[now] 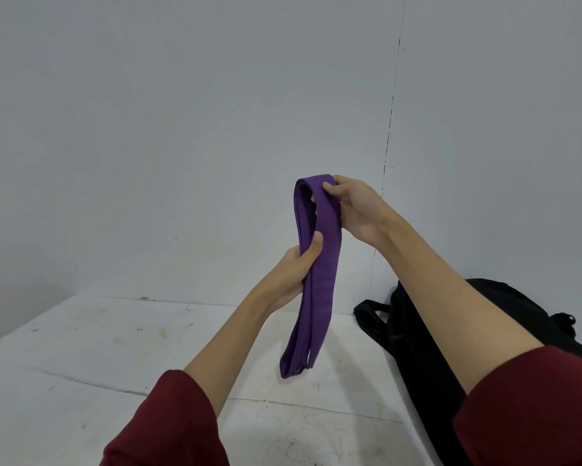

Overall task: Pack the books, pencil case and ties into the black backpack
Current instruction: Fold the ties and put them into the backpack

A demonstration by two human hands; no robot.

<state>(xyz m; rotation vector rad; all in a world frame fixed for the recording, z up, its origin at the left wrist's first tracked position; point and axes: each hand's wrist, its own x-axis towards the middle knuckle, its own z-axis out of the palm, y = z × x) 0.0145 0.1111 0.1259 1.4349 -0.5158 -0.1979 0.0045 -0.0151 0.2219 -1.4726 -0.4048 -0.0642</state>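
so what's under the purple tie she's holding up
Below the purple tie, gripped by the left hand and right hand, only the bare white table shows. The black backpack lies to its right, partly covered by the right arm, so its contents cannot be seen.

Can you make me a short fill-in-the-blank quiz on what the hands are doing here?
1. Both hands hold a folded ____ tie.
2. The right hand pinches the tie at its ____ end.
3. The backpack lying on the table is ____ in colour.
4. The left hand grips the tie ____ the right hand.

Missing words: purple; top; black; below
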